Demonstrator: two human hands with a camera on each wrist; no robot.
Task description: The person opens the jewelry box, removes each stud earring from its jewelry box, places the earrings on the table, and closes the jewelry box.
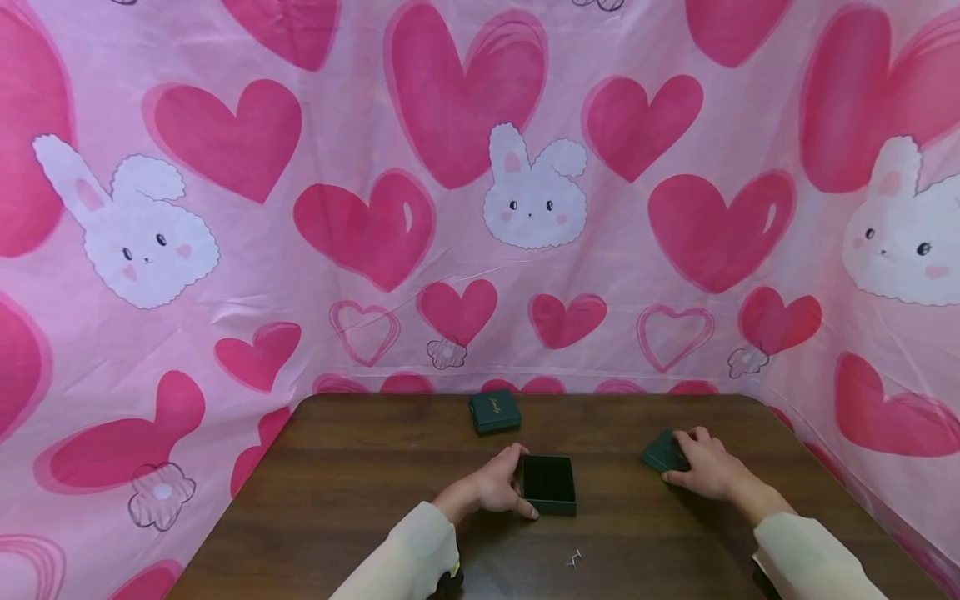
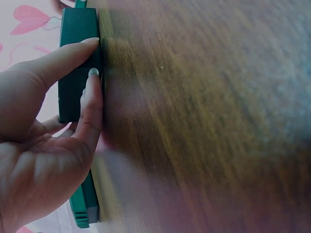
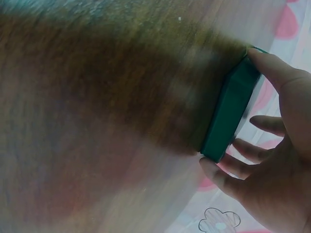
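Note:
My left hand [image 1: 492,485] grips a dark green jewelry box base [image 1: 555,507] at its left side. The base sits open side up on the table, a black lining inside. In the left wrist view, thumb and fingers lie against the green wall of the box base [image 2: 73,99]. Further right, my right hand [image 1: 708,468] holds a green box lid [image 1: 660,452] by its edges, low over the tabletop. From the right wrist, the lid [image 3: 231,111] is seen edge-on between thumb and fingertips; its inside is hidden.
A second green box [image 1: 495,412] with gold lettering stands near the table's back edge. Small thin metallic pieces [image 1: 574,558] lie in front of the box base. The brown wooden table [image 1: 337,500] is bordered by a pink cloth [image 1: 465,250] with hearts and rabbits.

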